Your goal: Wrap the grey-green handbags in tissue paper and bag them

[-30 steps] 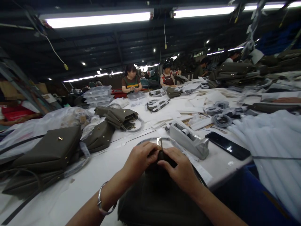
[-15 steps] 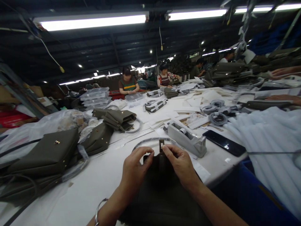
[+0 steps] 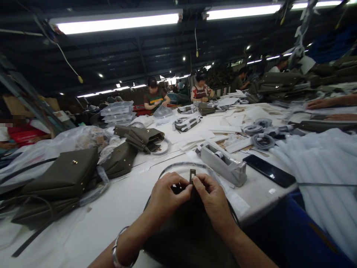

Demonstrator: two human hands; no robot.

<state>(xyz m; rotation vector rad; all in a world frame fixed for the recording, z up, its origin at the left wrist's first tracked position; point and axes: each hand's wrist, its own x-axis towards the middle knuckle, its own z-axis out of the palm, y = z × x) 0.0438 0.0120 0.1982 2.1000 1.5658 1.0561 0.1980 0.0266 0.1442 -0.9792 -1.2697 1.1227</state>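
A dark bag [image 3: 189,230] stands at the table's near edge, its wrapped handle arching behind my hands. From its top rises a small strap tab [image 3: 192,174] with a pale rectangle in it. My right hand [image 3: 213,199] pinches this tab from the right, thumb on its face. My left hand [image 3: 169,191], with a bangle at the wrist, has thumb and index finger brought together at the tab's left side; whatever lies between those fingertips is too small to make out. A grey tape dispenser [image 3: 223,163] sits just beyond my right hand.
Olive bags [image 3: 65,171] lie at the left beside clear plastic. A black phone [image 3: 269,170] is right of the dispenser, near white foam sheets [image 3: 323,182] and a blue bin [image 3: 306,223]. Coiled wrapped straps [image 3: 262,141] lie farther back. Another person's hands [image 3: 320,103] reach in at the right.
My left hand has moved right, up to the tab, and its fingertips have closed together. My right hand stays at the tab. The view has shifted slightly.
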